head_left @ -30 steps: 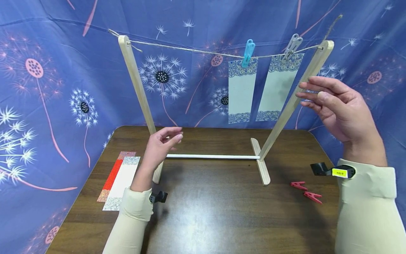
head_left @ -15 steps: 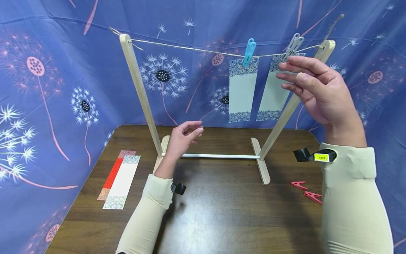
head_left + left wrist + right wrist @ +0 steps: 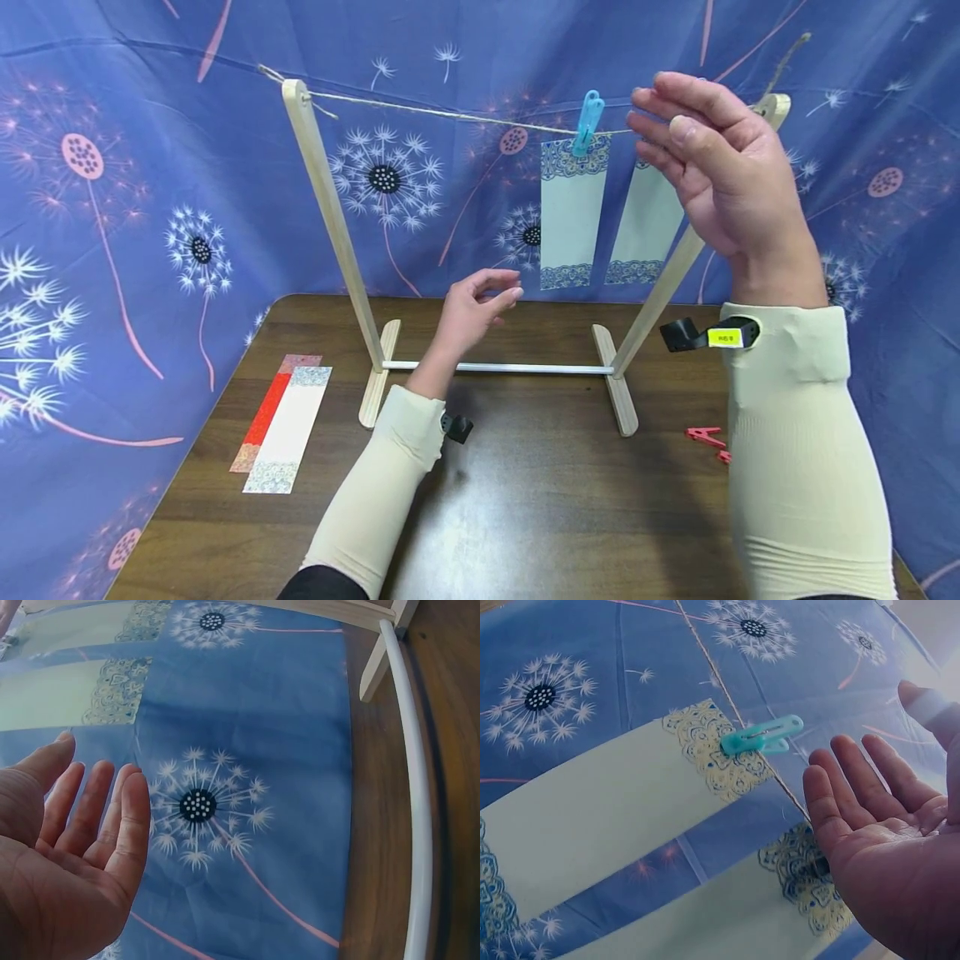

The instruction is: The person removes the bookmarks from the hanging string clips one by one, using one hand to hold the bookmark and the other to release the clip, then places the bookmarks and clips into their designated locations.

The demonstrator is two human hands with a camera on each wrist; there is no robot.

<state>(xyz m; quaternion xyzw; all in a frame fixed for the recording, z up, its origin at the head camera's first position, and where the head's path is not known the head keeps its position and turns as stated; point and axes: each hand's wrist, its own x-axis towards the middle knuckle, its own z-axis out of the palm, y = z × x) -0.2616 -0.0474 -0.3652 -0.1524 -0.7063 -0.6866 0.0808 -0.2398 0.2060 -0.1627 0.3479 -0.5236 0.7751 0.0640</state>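
Farthest to the left of the left hand, a red strip [image 3: 270,408] lies partly under a white strip [image 3: 292,429]. Next, still left of that hand, the left post [image 3: 330,208] rises from its foot [image 3: 379,375]. A cord [image 3: 450,116] runs from the post's top, passing above the left hand toward the right hand. The left hand [image 3: 472,312] is released: fingers loosely bent, thumb apart. Its wrist crosses in front of the rod [image 3: 540,368], hiding part of it.

Between the hands, the blue clip [image 3: 588,123] fixes the left card [image 3: 573,212] to the cord; this card hangs to the right of and above the left hand. The right card [image 3: 645,221] hangs behind the right hand, which covers its upper part.

The right hand [image 3: 723,158] is also released, fingers extended and slightly curved, near the blue clip. Contact with the cord cannot be determined. The right post [image 3: 667,279] passes behind this hand. Below it lie two red clips [image 3: 704,435], one partly hidden by the right sleeve [image 3: 806,433].

Surface: a brown wood-grain table [image 3: 540,517] beneath both hands, with a glossy reflection. Room: a blue dandelion-print curtain [image 3: 480,33] behind both hands.
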